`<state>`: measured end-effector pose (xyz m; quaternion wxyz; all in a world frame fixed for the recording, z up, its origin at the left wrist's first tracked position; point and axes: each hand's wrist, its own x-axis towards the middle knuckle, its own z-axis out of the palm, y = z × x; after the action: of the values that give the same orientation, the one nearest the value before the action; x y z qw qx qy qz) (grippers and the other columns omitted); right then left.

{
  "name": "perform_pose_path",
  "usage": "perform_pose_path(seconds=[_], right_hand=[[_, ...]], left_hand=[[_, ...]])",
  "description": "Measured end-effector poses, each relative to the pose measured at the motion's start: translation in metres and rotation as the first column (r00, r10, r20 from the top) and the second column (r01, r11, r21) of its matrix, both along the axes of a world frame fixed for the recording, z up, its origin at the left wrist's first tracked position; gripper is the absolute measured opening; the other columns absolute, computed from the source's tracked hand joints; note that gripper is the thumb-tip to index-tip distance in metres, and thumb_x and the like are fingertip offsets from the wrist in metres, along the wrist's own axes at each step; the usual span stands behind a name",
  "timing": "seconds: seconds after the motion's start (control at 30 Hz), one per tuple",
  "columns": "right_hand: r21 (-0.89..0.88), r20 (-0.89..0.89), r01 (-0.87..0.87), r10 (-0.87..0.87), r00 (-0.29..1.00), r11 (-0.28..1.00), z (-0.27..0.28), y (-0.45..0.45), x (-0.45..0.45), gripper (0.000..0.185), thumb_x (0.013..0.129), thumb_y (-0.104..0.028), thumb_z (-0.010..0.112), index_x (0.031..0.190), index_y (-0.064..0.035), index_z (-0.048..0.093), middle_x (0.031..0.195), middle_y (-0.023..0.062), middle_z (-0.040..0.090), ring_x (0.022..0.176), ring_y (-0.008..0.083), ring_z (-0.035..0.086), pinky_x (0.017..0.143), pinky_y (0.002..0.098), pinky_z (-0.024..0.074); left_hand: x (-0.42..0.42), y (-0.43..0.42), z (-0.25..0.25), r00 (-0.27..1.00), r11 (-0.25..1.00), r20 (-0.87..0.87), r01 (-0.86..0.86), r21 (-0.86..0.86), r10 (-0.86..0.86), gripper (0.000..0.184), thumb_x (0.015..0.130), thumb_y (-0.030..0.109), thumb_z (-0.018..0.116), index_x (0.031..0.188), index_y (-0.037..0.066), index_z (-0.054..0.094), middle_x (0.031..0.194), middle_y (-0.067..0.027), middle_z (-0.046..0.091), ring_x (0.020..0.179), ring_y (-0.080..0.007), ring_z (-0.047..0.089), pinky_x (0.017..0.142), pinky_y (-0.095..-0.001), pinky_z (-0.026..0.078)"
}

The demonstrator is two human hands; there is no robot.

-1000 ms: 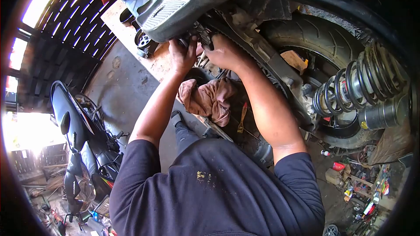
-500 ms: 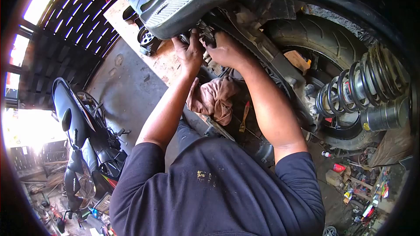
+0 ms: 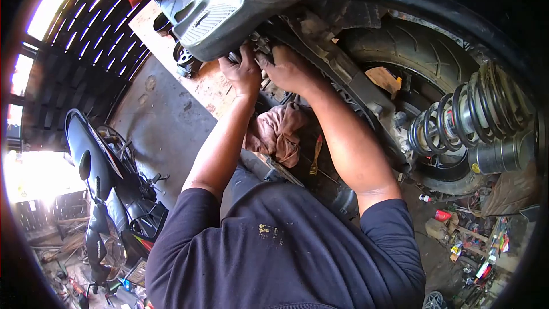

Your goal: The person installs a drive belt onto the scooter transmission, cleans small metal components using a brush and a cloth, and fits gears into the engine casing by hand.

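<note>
Under the grey plastic footboard (image 3: 214, 20) of a scooter, both my hands are up among dark metal parts (image 3: 260, 40). My left hand (image 3: 242, 75) is closed, its thumb pointing up against a small metal piece whose kind I cannot make out. Just to its right, my right hand (image 3: 286, 71) is bent with thumb and fingers drawn together at the same spot; what lies in them is hidden. Below the hands lies a crumpled pinkish-brown rag (image 3: 277, 131). A paintbrush (image 3: 315, 157) with a yellowish handle rests to the right of the rag.
A stained wooden board (image 3: 211, 88) lies beyond my left hand, bearing a round black part (image 3: 186, 60). The scooter's rear tyre (image 3: 412, 48) and coil-spring shock absorber (image 3: 463, 114) are at right. Another motorcycle (image 3: 111, 163) stands at left; clutter (image 3: 469, 240) covers the floor at lower right.
The view has shifted slightly, moving the scooter a little left. My right thumb and fingers have come closer to my left hand. My left hand stays at about the same parts.
</note>
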<state>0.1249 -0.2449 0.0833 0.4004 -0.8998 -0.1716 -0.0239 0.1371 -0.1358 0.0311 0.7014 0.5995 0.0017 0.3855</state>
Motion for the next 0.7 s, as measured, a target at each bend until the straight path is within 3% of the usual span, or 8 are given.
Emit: perform_pose_path(seconds=[0.03, 0.17, 0.27, 0.4, 0.47, 0.53, 0.57, 0.7], right_hand=[[-0.001, 0.111, 0.019, -0.019, 0.994, 1.000, 0.000, 0.000, -0.003, 0.046, 0.088, -0.032, 0.057, 0.121, 0.0005, 0.055, 0.121, 0.0283, 0.054, 0.114, 0.0410, 0.052, 0.096, 0.0449, 0.0416], [0.016, 0.113, 0.048, -0.049, 0.992, 0.999, 0.004, 0.002, -0.006, 0.040, 0.083, -0.030, 0.060, 0.102, 0.0048, 0.062, 0.098, 0.0304, 0.061, 0.093, 0.0424, 0.061, 0.081, 0.0470, 0.0477], [-0.111, -0.002, 0.056, -0.057, 0.998, 0.992, 0.017, 0.002, -0.009, 0.039, 0.081, -0.028, 0.061, 0.100, 0.0054, 0.062, 0.097, 0.0305, 0.061, 0.093, 0.0424, 0.060, 0.081, 0.0469, 0.0476], [-0.025, 0.082, 0.051, -0.049, 0.995, 0.998, 0.002, 0.003, -0.005, 0.040, 0.082, -0.030, 0.061, 0.101, 0.0049, 0.062, 0.099, 0.0318, 0.060, 0.095, 0.0428, 0.060, 0.082, 0.0475, 0.0473], [-0.094, 0.513, 0.121, -0.056, 0.856, 0.988, -0.006, 0.003, -0.001, 0.042, 0.082, -0.031, 0.063, 0.104, 0.0047, 0.062, 0.102, 0.0315, 0.060, 0.098, 0.0430, 0.059, 0.083, 0.0475, 0.0472], [0.004, 0.244, 0.076, -0.075, 0.967, 0.997, -0.010, 0.004, -0.004, 0.045, 0.081, -0.033, 0.064, 0.106, 0.0047, 0.061, 0.105, 0.0312, 0.059, 0.100, 0.0432, 0.058, 0.085, 0.0470, 0.0472], [-0.099, 0.055, 0.071, -0.066, 0.996, 0.993, 0.006, 0.003, -0.007, 0.035, 0.080, -0.022, 0.058, 0.102, 0.0046, 0.063, 0.103, 0.0315, 0.060, 0.096, 0.0424, 0.060, 0.084, 0.0451, 0.0488], [-0.155, 0.058, 0.110, -0.102, 0.993, 0.982, -0.003, 0.001, -0.006, 0.039, 0.079, -0.030, 0.062, 0.098, 0.0041, 0.065, 0.100, 0.0296, 0.061, 0.094, 0.0418, 0.061, 0.083, 0.0449, 0.0494]], left_hand=[[0.001, 0.000, -0.001, 1.000, 1.000, 0.022, -0.018, 0.019, 0.018, 0.028, 0.091, 0.018, 0.062, 0.111, 0.000, 0.052, 0.096, -0.0084, 0.063, 0.085, -0.0159, 0.057, 0.076, -0.0281, 0.046], [0.009, 0.004, -0.015, 0.999, 0.999, 0.021, -0.034, 0.041, 0.033, 0.022, 0.089, 0.011, 0.064, 0.106, 0.003, 0.052, 0.089, -0.0036, 0.059, 0.080, -0.0093, 0.053, 0.069, -0.0233, 0.045], [0.008, 0.003, -0.014, 0.997, 0.993, 0.038, -0.074, 0.096, 0.071, 0.019, 0.089, 0.010, 0.064, 0.100, 0.003, 0.050, 0.087, -0.0024, 0.056, 0.078, -0.0090, 0.051, 0.068, -0.0223, 0.043], [0.010, 0.009, -0.018, 0.991, 0.964, 0.099, -0.111, 0.240, 0.090, 0.018, 0.089, 0.008, 0.063, 0.093, 0.005, 0.046, 0.078, 0.0009, 0.045, 0.072, -0.0082, 0.041, 0.064, -0.0211, 0.037], [0.012, 0.010, -0.019, 0.993, 0.973, 0.101, -0.085, 0.216, 0.065, 0.019, 0.088, 0.008, 0.064, 0.093, 0.005, 0.046, 0.078, 0.0010, 0.045, 0.071, -0.0084, 0.040, 0.063, -0.0216, 0.036], [0.008, 0.010, -0.018, 0.998, 0.985, 0.060, -0.036, 0.168, 0.026, 0.021, 0.087, 0.010, 0.065, 0.093, 0.005, 0.045, 0.078, 0.0007, 0.044, 0.071, -0.0092, 0.039, 0.062, -0.0229, 0.036], [0.007, 0.011, -0.017, 0.998, 0.983, 0.051, -0.033, 0.180, 0.024, 0.022, 0.087, 0.010, 0.065, 0.094, 0.005, 0.045, 0.078, 0.0005, 0.044, 0.071, -0.0093, 0.040, 0.062, -0.0233, 0.036], [0.004, 0.014, -0.010, 0.999, 0.972, 0.035, -0.033, 0.234, 0.026, 0.023, 0.086, 0.012, 0.066, 0.096, 0.004, 0.047, 0.081, -0.0018, 0.048, 0.073, -0.0113, 0.044, 0.065, -0.0246, 0.040]])
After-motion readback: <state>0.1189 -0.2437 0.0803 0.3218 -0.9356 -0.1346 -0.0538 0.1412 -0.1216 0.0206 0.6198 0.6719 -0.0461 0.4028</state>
